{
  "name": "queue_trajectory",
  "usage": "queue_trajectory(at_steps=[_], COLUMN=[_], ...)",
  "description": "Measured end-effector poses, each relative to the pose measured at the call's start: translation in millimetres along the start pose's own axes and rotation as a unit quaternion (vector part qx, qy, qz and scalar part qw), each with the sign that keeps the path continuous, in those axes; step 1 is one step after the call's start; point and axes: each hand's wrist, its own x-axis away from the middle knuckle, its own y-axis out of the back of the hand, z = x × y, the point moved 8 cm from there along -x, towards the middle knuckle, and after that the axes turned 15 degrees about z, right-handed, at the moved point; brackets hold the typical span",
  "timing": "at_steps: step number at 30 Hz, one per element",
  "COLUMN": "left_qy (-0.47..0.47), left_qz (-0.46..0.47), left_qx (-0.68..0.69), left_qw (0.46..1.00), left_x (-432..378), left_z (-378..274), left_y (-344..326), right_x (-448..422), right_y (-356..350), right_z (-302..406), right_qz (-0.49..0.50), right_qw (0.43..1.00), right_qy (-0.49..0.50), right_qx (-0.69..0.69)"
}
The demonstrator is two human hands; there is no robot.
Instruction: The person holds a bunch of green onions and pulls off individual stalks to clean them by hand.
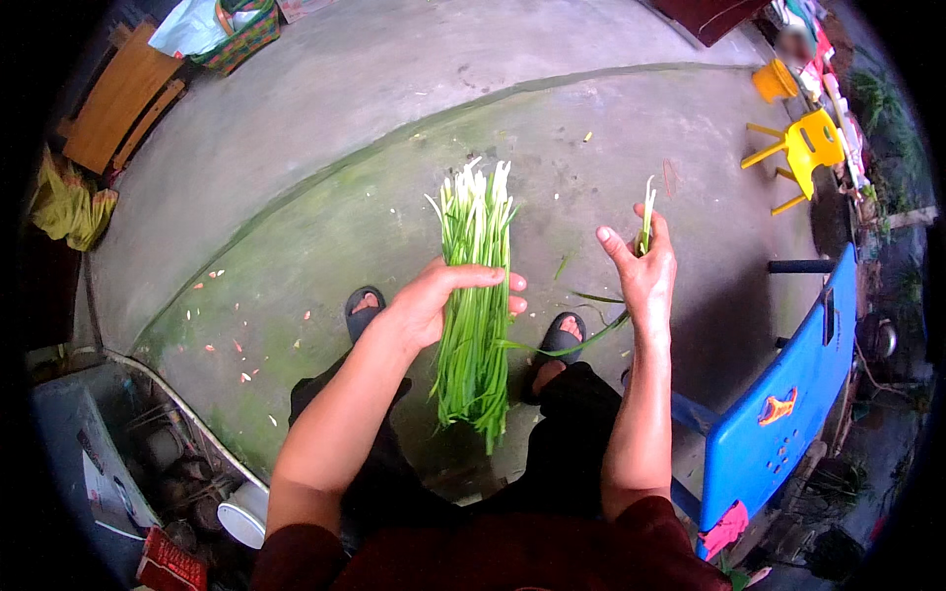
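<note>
My left hand [429, 299] is wrapped around a thick bunch of garlic chives [473, 347]. Their white stem ends point away from me and the green leaf tips hang toward my lap. To the right, my right hand [644, 266] grips a few separate chive stalks [647, 218], pale ends up, between the fingers and palm, with the thumb held apart. Long green leaves trail from below that hand, and one reaches across to the bunch. Below lie my two feet in dark slippers [563, 336] on the concrete floor.
A blue plastic table [783, 399] stands on its side at the right. Beyond it are a yellow child's chair [809, 151] and a yellow bucket [774, 81]. A wooden bench [122, 96] and a woven basket [240, 48] stand far left. Small scraps dot the concrete floor [295, 221].
</note>
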Motion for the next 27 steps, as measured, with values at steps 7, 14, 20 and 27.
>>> queue_trajectory(at_steps=[7, 14, 20, 27], left_qy=[0.019, -0.019, -0.049, -0.08], left_qz=[0.004, -0.031, -0.012, -0.058], left_qx=[0.057, 0.002, -0.02, -0.048], left_qw=[0.998, 0.999, 0.999, 0.994], left_x=[-2.9, 0.8, 1.5, 0.8], left_z=[4.5, -0.9, -9.4, -15.1], left_y=[-2.3, 2.7, -1.4, 1.1], right_x=[24.7, 31.5, 22.3, 28.6], right_y=[-66.5, -95.5, -75.2, -87.7], right_z=[26.2, 26.9, 8.7, 17.5], right_qz=[0.214, 0.324, 0.332, 0.374], right_qw=[0.961, 0.92, 0.891, 0.888], right_qy=[0.101, 0.035, -0.068, -0.022], right_qx=[-0.142, -0.216, -0.303, -0.267])
